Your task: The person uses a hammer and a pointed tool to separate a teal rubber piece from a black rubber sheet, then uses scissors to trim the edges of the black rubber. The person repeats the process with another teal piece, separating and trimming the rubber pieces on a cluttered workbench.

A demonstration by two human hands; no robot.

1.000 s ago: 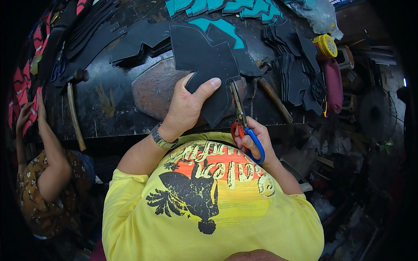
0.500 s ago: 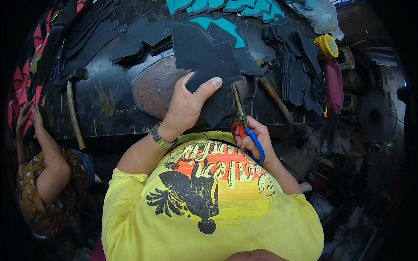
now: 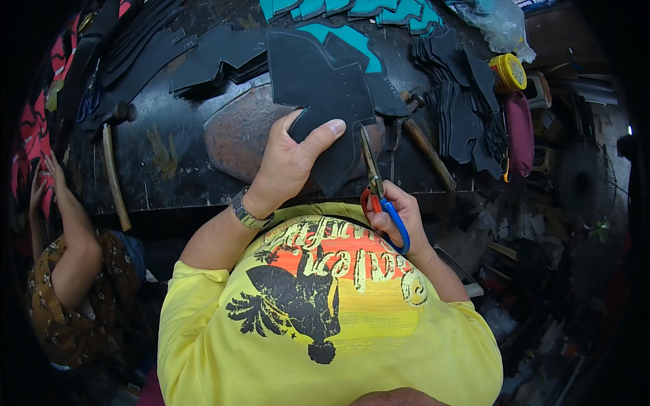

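My left hand [image 3: 288,162] grips a large flat black cut-out piece [image 3: 318,88], thumb on top, holding it over the dark workbench [image 3: 162,169]. My right hand [image 3: 396,216] holds scissors [image 3: 376,186] with red and blue handles, blades pointing up against the piece's right edge. A watch sits on my left wrist. My yellow printed shirt fills the lower frame.
Stacks of black cut pieces [image 3: 467,115] lie right and at top left [image 3: 149,47], teal pieces [image 3: 352,10] at the top. Nearby are a round brown stone [image 3: 237,135], two wooden-handled hammers [image 3: 112,169] [image 3: 423,139], and a yellow tape roll [image 3: 508,71]. Another person [image 3: 68,271] works at left.
The scissors have shifted very slightly along the piece's edge; my left hand keeps the same grip. Otherwise nothing has visibly moved.
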